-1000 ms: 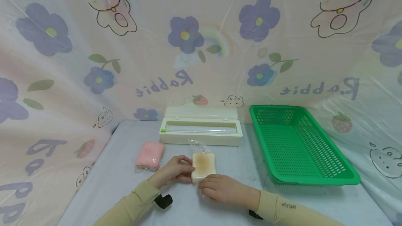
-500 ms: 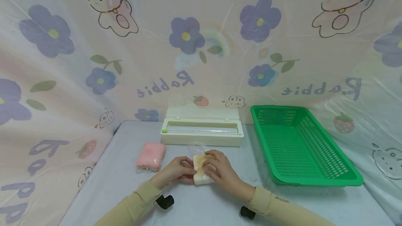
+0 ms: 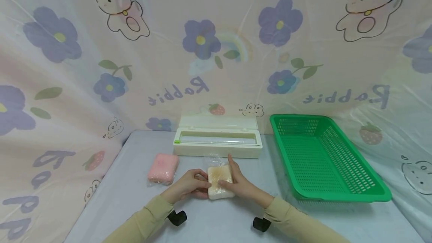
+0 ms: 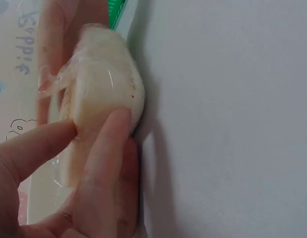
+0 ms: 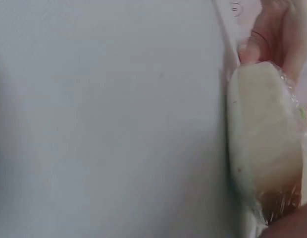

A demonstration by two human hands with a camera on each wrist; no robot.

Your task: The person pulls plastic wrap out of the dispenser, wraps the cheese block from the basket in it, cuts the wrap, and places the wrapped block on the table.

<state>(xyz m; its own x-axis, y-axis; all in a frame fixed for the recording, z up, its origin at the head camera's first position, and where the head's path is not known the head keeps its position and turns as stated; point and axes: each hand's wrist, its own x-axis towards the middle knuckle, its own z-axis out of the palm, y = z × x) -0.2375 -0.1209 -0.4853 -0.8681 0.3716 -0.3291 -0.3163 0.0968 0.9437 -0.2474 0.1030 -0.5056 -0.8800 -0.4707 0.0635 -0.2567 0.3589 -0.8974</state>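
Observation:
A thick slice of toast (image 3: 215, 194) with a browned middle lies on the table in clear plastic film. My left hand (image 3: 189, 186) pinches its left edge; in the left wrist view a thumb and fingers (image 4: 104, 153) press against the film-covered side of the toast (image 4: 106, 74). My right hand (image 3: 241, 185) holds the right side, its thumb on the top face and its index finger stretched toward the back. Loose film (image 3: 214, 159) sticks out beyond the far edge. In the right wrist view the wrapped side of the toast (image 5: 267, 134) shows, but little of the right hand.
A pink wrapped block (image 3: 163, 168) lies to the left. Behind the toast stands a white cling film dispenser (image 3: 217, 151), lid up, with a roll inside. A green plastic basket (image 3: 293, 190) is at the right. A printed curtain (image 3: 236, 74) hangs behind the table.
My right hand has moved from the toast's near edge up over its top face, then round to its right side with the thumb on top. My left hand stays at the left edge.

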